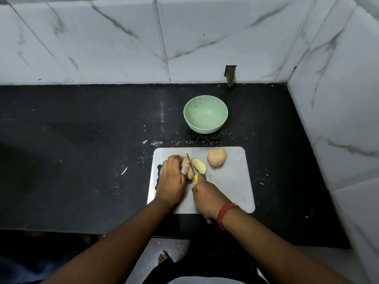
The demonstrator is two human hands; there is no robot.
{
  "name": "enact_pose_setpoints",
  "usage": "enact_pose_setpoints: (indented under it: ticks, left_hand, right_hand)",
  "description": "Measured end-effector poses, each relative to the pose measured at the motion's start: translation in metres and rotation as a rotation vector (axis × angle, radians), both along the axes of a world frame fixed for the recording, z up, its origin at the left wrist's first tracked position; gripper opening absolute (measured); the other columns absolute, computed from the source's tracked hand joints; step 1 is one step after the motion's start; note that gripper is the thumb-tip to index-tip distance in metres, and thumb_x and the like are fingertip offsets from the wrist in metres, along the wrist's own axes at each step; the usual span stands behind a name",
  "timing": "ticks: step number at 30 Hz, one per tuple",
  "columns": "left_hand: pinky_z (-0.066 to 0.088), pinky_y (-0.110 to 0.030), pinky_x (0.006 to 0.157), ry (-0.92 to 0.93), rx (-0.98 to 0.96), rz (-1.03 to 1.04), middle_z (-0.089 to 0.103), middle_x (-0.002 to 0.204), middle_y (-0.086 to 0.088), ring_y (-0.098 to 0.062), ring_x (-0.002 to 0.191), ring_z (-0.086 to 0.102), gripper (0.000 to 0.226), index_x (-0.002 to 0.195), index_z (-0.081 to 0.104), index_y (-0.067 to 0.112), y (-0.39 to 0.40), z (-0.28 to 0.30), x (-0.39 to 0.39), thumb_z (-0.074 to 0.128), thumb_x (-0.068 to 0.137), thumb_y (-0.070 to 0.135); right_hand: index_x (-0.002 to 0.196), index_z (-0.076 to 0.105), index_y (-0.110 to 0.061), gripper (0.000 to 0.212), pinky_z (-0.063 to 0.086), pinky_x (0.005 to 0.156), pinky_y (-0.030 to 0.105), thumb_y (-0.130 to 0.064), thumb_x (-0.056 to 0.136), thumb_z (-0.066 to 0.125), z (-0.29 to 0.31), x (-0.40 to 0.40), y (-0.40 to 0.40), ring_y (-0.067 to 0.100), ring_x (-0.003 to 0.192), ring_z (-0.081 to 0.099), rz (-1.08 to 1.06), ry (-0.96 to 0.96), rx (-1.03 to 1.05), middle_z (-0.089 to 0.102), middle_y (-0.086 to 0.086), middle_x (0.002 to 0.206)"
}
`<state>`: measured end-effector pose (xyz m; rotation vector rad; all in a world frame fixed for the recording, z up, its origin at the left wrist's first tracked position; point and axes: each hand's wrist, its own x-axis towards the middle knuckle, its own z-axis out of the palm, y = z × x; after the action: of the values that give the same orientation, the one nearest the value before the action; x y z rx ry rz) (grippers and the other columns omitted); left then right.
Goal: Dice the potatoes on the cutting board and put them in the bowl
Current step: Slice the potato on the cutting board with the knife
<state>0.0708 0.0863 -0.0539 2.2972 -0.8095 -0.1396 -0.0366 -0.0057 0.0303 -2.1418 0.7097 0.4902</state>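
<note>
**Two potatoes on the board, one under the knife**

Black stone makes up the worktop [82, 160], which sits in a corner of white marble-patterned wall tiles [102, 42] and is flecked with pale scraps and crumbs. One grey cutting board [231, 181] lies on it near the front edge, and one pale green bowl [205, 114] stands beyond the board, apart from it, with nothing visible inside.

Two potatoes can be counted on the board. One whole potato [217, 159], with its skin on, rests near the far right part of the board, untouched. The other, the cut potato [187, 168], is in two parts: a main piece under the left hand, and one slice [199, 165] lying just to its right with its pale yellow cut face turned up. No diced pieces show.

One knife [191, 166] is in use, with a yellow handle and a narrow blade that stands between the main piece and the slice, its tip pointing away from the person.

Both hands are on the job. The left hand [171, 179] lies over the main piece, fingers curled down onto it and holding it against the board. The right hand [205, 193] is closed around the knife handle, and a red thread band [225, 214] circles that wrist. The two hands are close together, side by side, without touching. One bare foot [163, 258] shows on the floor below the worktop edge.
</note>
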Motion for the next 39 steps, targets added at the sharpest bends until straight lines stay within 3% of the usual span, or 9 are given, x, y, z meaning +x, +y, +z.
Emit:
enact_pose_setpoints:
  ticks: [3,7,11,16,20,28,32,36,39]
  left_hand:
    - [0.042,-0.041,0.093,-0.002,0.0,-0.004,0.054,0.122,-0.005,-0.023,0.103,0.049,0.032,0.121,0.058,0.011,-0.001,0.003,-0.002,0.043,0.097,0.026]
    - [0.042,-0.041,0.096,-0.008,0.006,0.005,0.054,0.125,-0.006,-0.024,0.107,0.05,0.027,0.123,0.058,0.01,-0.001,0.001,-0.001,0.057,0.097,0.017]
    - [0.042,-0.043,0.096,0.0,0.013,0.013,0.053,0.126,-0.006,-0.024,0.108,0.048,0.028,0.123,0.058,0.008,-0.001,0.0,-0.001,0.062,0.096,0.01]
    - [0.042,-0.042,0.098,-0.013,0.043,-0.006,0.051,0.13,-0.005,-0.023,0.11,0.048,0.036,0.127,0.057,0.008,0.0,-0.004,0.002,0.066,0.093,0.013]
    - [0.042,-0.043,0.097,0.019,0.014,-0.005,0.053,0.129,-0.009,-0.026,0.111,0.049,0.044,0.126,0.057,0.007,0.0,0.005,-0.002,0.04,0.097,0.034]
    - [0.042,-0.045,0.097,0.03,0.024,0.016,0.054,0.127,-0.009,-0.03,0.109,0.051,0.048,0.124,0.057,0.007,-0.001,0.004,-0.003,0.037,0.099,0.042]
    - [0.044,-0.048,0.097,0.02,0.042,0.009,0.053,0.129,-0.009,-0.029,0.11,0.05,0.033,0.126,0.057,0.006,0.0,0.001,-0.002,0.053,0.1,0.027]
    - [0.042,-0.045,0.099,0.037,0.016,0.017,0.053,0.13,-0.011,-0.029,0.112,0.05,0.055,0.126,0.057,0.004,-0.001,0.009,-0.005,0.031,0.097,0.043]
    - [0.042,-0.044,0.097,0.017,0.026,0.02,0.052,0.129,-0.008,-0.026,0.11,0.048,0.05,0.124,0.057,0.007,-0.001,0.007,-0.005,0.033,0.097,0.042]
  right_hand:
    - [0.135,0.033,0.0,0.036,0.049,0.081,0.034,-0.015,0.102,0.034,-0.002,0.011,-0.003,0.031,0.1,0.063,-0.022,-0.014,0.0,0.056,0.015,0.106]
    - [0.137,0.033,0.0,0.038,0.048,0.083,0.036,-0.015,0.102,0.034,-0.006,0.018,-0.006,0.028,0.098,0.061,-0.021,0.011,0.003,0.058,0.022,0.119]
    - [0.136,0.032,0.001,0.037,0.045,0.07,0.031,-0.014,0.102,0.035,-0.004,0.005,-0.005,0.012,0.065,0.045,0.042,0.02,-0.016,0.049,0.009,0.091]
    - [0.136,0.033,0.0,0.037,0.036,0.056,0.025,-0.014,0.102,0.035,-0.004,0.008,-0.007,0.015,0.063,0.041,0.049,0.025,-0.031,0.05,0.012,0.099]
    - [0.127,0.042,-0.008,0.027,0.029,0.056,0.019,-0.013,0.101,0.038,-0.007,0.021,-0.014,0.007,0.059,0.028,0.056,0.013,-0.006,0.057,0.022,0.123]
    - [0.125,0.038,-0.008,0.024,0.045,0.062,0.031,-0.011,0.1,0.039,-0.005,0.001,-0.01,0.012,0.056,0.037,0.088,0.119,-0.023,0.049,0.011,0.094]
    - [0.151,0.004,-0.009,0.07,0.042,0.043,0.033,0.002,0.095,0.044,-0.008,0.01,-0.006,0.022,0.049,0.049,0.099,0.246,-0.012,0.064,0.014,0.106]
    - [0.142,0.031,-0.001,0.046,0.045,0.066,0.035,-0.01,0.099,0.042,-0.008,0.017,-0.006,0.036,0.099,0.063,0.057,0.102,-0.061,0.059,0.02,0.119]
    - [0.135,0.037,-0.001,0.037,0.046,0.081,0.036,-0.012,0.1,0.04,-0.008,0.008,-0.005,0.037,0.108,0.06,0.067,0.098,-0.076,0.058,0.022,0.12]
